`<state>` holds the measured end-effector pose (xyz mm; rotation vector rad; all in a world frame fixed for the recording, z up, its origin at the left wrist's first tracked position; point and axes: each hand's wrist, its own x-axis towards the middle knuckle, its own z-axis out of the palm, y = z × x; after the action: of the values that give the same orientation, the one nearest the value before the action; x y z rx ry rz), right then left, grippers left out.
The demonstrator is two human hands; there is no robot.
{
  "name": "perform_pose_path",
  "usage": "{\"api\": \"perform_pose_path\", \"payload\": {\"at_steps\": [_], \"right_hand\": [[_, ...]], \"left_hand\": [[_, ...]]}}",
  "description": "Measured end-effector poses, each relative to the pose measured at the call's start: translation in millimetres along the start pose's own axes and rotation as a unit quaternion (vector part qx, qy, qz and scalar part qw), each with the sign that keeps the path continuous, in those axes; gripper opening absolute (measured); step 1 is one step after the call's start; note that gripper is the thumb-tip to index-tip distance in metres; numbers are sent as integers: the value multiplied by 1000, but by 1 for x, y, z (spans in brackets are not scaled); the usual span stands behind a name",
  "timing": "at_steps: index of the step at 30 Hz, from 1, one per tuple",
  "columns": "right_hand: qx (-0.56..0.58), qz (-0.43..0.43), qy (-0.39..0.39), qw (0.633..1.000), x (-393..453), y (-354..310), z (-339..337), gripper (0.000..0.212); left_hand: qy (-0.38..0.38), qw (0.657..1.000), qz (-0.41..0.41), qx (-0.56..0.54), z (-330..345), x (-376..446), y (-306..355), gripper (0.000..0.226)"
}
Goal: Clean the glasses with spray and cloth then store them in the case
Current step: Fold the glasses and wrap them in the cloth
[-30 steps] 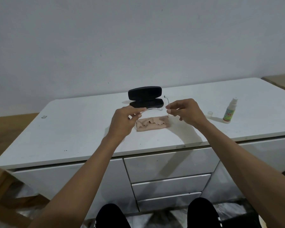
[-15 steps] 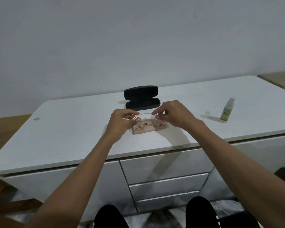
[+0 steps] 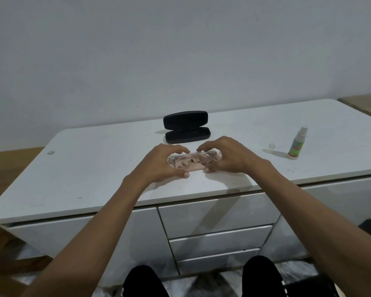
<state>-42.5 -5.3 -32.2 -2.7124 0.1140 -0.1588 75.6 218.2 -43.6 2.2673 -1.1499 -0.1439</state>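
Note:
Clear-framed glasses [image 3: 193, 157] are held folded between both hands, just above a crumpled beige cloth [image 3: 194, 166] on the white cabinet top [image 3: 99, 172]. My left hand [image 3: 165, 165] grips the left end of the glasses and my right hand [image 3: 221, 156] grips the right end. A black glasses case [image 3: 186, 127] lies open behind the hands, with nothing visible inside. A small spray bottle [image 3: 297, 144] with a green label stands at the right, its clear cap [image 3: 271, 146] beside it.
The cabinet has drawers [image 3: 219, 213] below its front edge. A wall rises behind it. Wooden floor shows at the left, and my dark-clad knees [image 3: 146, 281] sit near the bottom of the view.
Both hands came together and lowered the glasses from above the case's front to just over the cloth. The temple that stuck up has been folded in.

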Motion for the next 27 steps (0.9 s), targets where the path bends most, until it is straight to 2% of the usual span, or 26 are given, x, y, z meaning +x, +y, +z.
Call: {"api": "perform_pose_path", "payload": {"at_steps": [4,11,19,27], "right_hand": [[3,-9,6,1000,-2,1,1,59],[27,-14,-9,999,-1,9,1,52],[43,-37,11,998,1,14,7,46],[78,-35,19,996,3,24,11,48]], "left_hand": [[5,1000,9,15,-1,1,0,53],[-29,999,5,26,-6,2,-6,59],[-2,1000,18,-1,-3,3,-5,53],[46,993,0,-110,5,-4,-7,47]]}}
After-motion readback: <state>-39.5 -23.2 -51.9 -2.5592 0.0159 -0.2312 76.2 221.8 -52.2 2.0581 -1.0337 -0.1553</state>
